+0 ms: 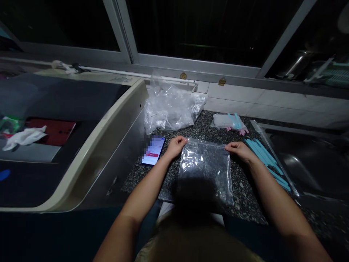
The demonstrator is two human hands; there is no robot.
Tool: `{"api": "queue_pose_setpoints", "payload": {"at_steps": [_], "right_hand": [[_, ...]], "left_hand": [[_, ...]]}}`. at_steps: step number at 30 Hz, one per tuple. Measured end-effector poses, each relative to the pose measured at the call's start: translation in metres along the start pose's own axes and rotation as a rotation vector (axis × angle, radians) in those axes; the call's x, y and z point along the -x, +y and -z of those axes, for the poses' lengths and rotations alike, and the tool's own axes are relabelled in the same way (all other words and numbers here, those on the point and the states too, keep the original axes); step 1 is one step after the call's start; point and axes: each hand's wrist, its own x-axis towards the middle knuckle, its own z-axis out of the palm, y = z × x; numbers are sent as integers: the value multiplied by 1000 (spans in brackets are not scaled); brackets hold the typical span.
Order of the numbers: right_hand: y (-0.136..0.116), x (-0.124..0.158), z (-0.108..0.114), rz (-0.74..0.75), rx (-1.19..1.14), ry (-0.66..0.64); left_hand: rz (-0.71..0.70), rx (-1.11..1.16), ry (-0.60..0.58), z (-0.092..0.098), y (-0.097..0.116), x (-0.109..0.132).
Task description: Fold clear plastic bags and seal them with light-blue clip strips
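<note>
A clear plastic zip bag (205, 163) lies spread on the speckled stone counter, its top edge facing away from me. My left hand (176, 145) pinches the upper left corner of the bag between thumb and fingers. At the upper right corner, my right hand (240, 150) pinches the same edge. The bag looks flat, with nothing visible inside. A shadow covers its lower middle. Just left of my left hand lies a phone (153, 150) with its screen lit. Several light-blue strips (263, 154) rest right of my right hand.
A crumpled pile of clear plastic bags (173, 105) sits at the back. Near the wall is a small clear packet (225, 120) with blue and pink pieces. A metal sink (308, 163) is at right, a washing machine (109, 120) at left. Windows run behind the counter (245, 196).
</note>
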Motion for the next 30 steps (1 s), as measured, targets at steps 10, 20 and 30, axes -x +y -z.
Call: {"api": "queue_pose_setpoints", "payload": {"at_steps": [10, 20, 30], "right_hand": [[-52, -19, -52, 151, 229, -306], [-46, -26, -82, 123, 98, -426], [-47, -23, -87, 138, 149, -376]], "left_hand": [[-55, -47, -178, -8, 1, 8], [-59, -107, -188, -3, 2, 7], [-17, -86, -195, -3, 0, 6]]}}
